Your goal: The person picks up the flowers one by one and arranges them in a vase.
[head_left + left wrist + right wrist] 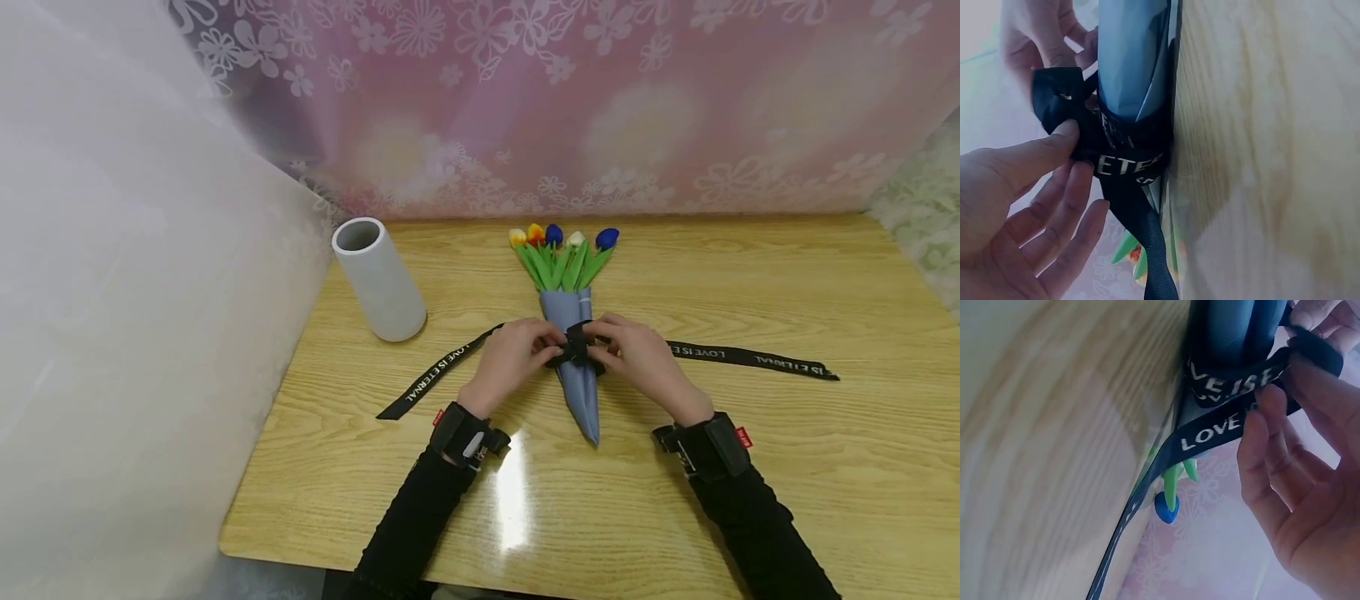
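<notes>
A small bouquet of tulips (pixel 553 235) in blue-grey wrapping (pixel 581 400) lies on the table, blooms toward the back. Black ribbon (pixel 576 343) printed with white letters is wound round the middle of the wrapping, with a looped knot on top. My left hand (pixel 517 358) pinches the ribbon at the knot's left side; in the left wrist view its thumb (pixel 1063 136) presses on a black loop. From the other side my right hand (pixel 647 360) pinches the ribbon between thumb and fingers (pixel 1269 403). One ribbon tail (pixel 435 375) runs left, another tail (pixel 750 357) runs right.
A white cylindrical vase (pixel 386 287) stands at the table's back left. Behind the wooden table (pixel 825 467) hangs a pink floral curtain (pixel 525 108). White sheeting (pixel 135 292) borders the left side.
</notes>
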A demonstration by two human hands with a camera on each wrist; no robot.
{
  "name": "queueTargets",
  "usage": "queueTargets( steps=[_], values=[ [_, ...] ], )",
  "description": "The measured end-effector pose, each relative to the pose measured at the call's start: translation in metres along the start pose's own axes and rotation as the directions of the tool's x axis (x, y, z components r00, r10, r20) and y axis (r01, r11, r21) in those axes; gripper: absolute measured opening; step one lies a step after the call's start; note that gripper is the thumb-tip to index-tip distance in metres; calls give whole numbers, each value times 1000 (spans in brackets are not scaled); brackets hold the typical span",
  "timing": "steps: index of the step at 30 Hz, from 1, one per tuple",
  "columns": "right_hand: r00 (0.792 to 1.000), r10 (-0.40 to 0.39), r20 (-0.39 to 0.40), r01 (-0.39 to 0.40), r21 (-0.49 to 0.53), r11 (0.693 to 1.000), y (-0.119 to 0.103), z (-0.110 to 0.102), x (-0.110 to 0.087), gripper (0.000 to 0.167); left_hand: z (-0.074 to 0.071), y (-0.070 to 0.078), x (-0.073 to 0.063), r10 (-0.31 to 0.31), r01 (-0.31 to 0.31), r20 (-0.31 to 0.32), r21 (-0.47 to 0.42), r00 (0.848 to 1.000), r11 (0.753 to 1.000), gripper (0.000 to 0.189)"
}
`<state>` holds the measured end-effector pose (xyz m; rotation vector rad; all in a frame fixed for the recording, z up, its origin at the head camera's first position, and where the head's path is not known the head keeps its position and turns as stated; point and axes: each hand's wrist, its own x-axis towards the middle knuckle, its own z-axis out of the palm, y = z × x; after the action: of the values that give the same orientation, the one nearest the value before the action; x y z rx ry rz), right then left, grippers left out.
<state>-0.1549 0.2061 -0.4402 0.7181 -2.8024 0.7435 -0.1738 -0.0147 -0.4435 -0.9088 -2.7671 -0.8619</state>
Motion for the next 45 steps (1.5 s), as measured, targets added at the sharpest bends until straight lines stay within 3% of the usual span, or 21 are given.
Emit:
queueTargets(
  steps=[6, 10, 12, 15, 18, 20, 23, 28, 33, 40, 45],
  values=[
    [1000, 11, 28, -11, 14, 1000, -1, -3, 0, 9, 0, 0, 0, -25, 25, -10, -3, 1000, 1000, 9],
    [994, 98, 45, -98, -8, 995, 1, -9, -3, 4, -5, -6, -2, -110, 110, -18, 28, 994, 993, 7],
    [984, 165, 67, -164, -21, 986, 5, -14, -7, 5, -10, -10, -5, -186, 186, -12, 34, 982, 982, 6],
    [957, 261, 127, -256, -57, 965, 15, -22, -14, 9, -18, -17, -11, -308, 306, 23, 54, 951, 950, 7],
    [928, 323, 187, -312, -88, 946, 25, -28, -20, 13, -23, -22, -15, -370, 363, 68, 95, 927, 927, 8],
    [923, 325, 205, -315, -84, 945, 28, -30, -20, 16, -25, -23, -17, -364, 354, 95, 112, 926, 929, 9],
    [946, 261, 193, -257, -46, 965, 28, -29, -19, 26, -23, -22, -15, -297, 286, 116, 102, 948, 953, 20],
    [994, 81, 76, -81, -6, 997, 21, -22, -10, 46, -17, -18, -10, -174, 169, 74, 70, 982, 983, 20],
    [998, -55, 12, 55, -12, 998, 11, -15, 4, 51, -13, -15, -7, -107, 106, 22, 56, 994, 993, 13],
    [992, -67, 111, 70, -28, 997, 2, -12, 18, 34, -13, -11, -6, -98, 100, -27, 53, 995, 994, 11],
    [996, -30, 78, 32, -22, 999, 0, -11, 16, 15, -15, -14, -6, -124, 124, -17, 9, 992, 992, 8]
  ],
)
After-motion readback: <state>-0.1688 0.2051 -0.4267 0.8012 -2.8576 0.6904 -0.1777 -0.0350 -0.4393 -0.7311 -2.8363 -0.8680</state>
